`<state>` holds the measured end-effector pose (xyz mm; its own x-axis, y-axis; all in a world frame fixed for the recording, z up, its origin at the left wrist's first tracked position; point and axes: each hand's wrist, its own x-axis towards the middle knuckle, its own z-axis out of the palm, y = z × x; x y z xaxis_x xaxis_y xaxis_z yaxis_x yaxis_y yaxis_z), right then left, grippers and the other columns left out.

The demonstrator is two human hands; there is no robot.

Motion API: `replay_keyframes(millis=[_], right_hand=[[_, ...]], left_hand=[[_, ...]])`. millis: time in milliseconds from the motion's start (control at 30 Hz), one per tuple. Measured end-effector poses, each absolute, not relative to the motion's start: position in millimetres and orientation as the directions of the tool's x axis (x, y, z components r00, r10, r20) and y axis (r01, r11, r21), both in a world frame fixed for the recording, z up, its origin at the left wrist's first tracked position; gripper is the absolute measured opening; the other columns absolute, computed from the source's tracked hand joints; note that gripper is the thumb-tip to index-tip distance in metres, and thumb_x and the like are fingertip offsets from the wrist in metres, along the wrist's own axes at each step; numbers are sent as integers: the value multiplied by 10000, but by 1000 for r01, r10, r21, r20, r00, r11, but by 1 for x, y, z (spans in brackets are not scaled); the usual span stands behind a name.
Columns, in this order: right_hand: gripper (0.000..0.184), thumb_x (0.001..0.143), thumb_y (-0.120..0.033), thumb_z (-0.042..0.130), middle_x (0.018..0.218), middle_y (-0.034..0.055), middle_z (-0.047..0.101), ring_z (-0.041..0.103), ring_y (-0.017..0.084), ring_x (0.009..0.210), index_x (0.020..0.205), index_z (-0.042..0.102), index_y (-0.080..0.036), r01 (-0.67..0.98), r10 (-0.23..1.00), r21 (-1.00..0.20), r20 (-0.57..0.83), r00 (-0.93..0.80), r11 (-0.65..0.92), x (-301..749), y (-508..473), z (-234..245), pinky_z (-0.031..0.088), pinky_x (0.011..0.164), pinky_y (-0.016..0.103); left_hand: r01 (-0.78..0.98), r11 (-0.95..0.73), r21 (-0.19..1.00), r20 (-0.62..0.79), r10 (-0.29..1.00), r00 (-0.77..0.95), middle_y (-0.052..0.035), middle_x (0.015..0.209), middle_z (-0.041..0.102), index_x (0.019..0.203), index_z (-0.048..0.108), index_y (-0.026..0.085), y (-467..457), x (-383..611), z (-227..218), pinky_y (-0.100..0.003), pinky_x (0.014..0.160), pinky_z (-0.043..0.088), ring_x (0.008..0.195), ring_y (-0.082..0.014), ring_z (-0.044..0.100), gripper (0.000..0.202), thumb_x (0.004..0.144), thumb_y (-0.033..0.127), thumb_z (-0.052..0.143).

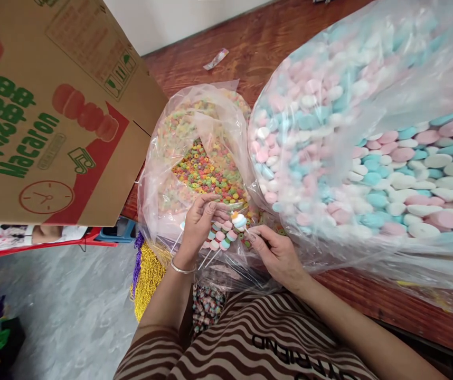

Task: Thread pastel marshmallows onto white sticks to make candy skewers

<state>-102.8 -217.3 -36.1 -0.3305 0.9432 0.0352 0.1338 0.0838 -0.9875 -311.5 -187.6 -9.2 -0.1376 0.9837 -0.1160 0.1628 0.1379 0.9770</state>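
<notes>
Threading step: left hand (198, 221) clamps loaded marshmallow skewers (222, 238), right hand (276, 253) pinches one stick; next needs cereal rings (208, 169) at 12 o'clock.

The table (258, 47) is dark reddish wood with a low sheen and visible grain. Both bags are thin clear plastic, glossy and crinkled: the large bag (369, 63) holds matt, chalky-looking pastel sweets (428, 169), and the small bag (195, 111) holds bright sugary rings (206, 169). The left hand (198, 224) grips thin white sticks (206, 258) threaded with soft matt sweets. A shiny metal bangle (182, 269) circles its wrist. The box (52, 105) is matt brown printed cardboard. The floor (68, 306) looks like smooth grey stone.
</notes>
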Motion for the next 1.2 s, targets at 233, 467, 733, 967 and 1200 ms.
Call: replay_keyframes(millis=[233,467,733,967,1200], right_hand=[[288,1023,-366,493,775,3,651,566,140,696,896,682,-189,113,941,-991,24,-336,66,-102,-215,-41,453,648,237],[267,1012,-349,500,715,-10,634,564,137,646,888,677,-193,115,948,-992,13,-318,53,-98,-211,-38,441,616,239],[235,1011,-327,509,780,-4,659,576,134,698,903,665,-188,96,955,-994,19,-296,49,-101,-204,-31,441,664,230],[257,1009,-339,513,731,-20,612,534,130,677,862,660,-188,102,960,-994,18,-278,48,-104,-203,-29,412,644,231],[272,1012,-343,515,743,-6,641,549,136,679,843,660,-187,123,956,-991,5,-294,43,-101,-210,-27,401,633,239]], left_hand=[[830,-180,528,154,981,115,-93,1049,754,1009,757,194,-117,-330,-20,-384,969,517,1051,-246,671,210,886,122,602],[751,-39,659,42,999,15,-83,963,771,893,799,199,-94,-331,-31,-397,924,543,955,-244,690,144,835,149,678],[-47,371,927,-374,926,-60,-16,664,720,860,799,164,-130,-320,-12,-249,616,554,584,-113,636,421,566,426,948],[-77,359,930,-364,928,-75,-13,640,714,790,789,171,-153,-302,-8,-228,581,533,572,-111,634,357,570,401,951],[-94,263,960,-272,957,-97,-29,807,753,755,728,166,-167,-296,-6,-235,603,546,664,-129,670,346,648,430,925]])
